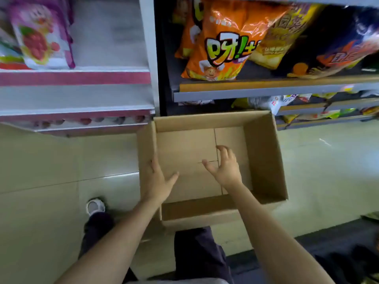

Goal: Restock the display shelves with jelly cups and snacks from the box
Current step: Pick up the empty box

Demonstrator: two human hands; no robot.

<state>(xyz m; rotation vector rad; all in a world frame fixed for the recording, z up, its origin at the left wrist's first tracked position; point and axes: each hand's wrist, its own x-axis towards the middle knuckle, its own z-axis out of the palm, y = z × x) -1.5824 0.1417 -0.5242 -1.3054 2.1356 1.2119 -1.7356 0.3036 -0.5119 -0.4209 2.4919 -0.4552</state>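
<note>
The box (207, 160) at frame centre looks empty — both hands, left hand (158, 181) and right hand (223, 169), spread apart holding nothing, should take opposite walls and lift it level.

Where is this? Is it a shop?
Most likely a small shop or convenience store. Display shelves hold rows of packaged snacks, such as an orange chip bag and a pink sweets pack, and an empty cardboard box sits on the tiled floor for restocking.
</note>
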